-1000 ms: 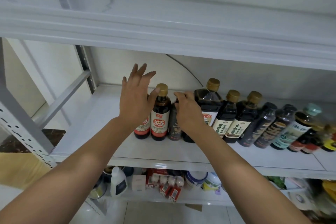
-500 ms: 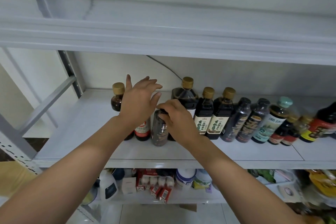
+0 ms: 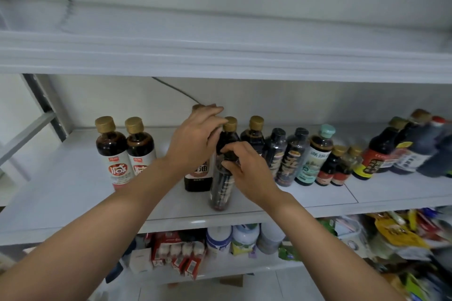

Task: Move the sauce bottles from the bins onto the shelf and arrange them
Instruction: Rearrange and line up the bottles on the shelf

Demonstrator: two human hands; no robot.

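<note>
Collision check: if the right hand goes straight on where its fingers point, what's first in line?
Fingers point left. The right hand, gripping the slim bottle, would likely push it into the large bottle that the left hand holds, close beside it; depth is unclear.

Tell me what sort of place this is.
Likely a pantry or a small shop's storeroom: a white metal shelf carries a long row of sauce bottles, and the level below is crammed with packaged goods.
</note>
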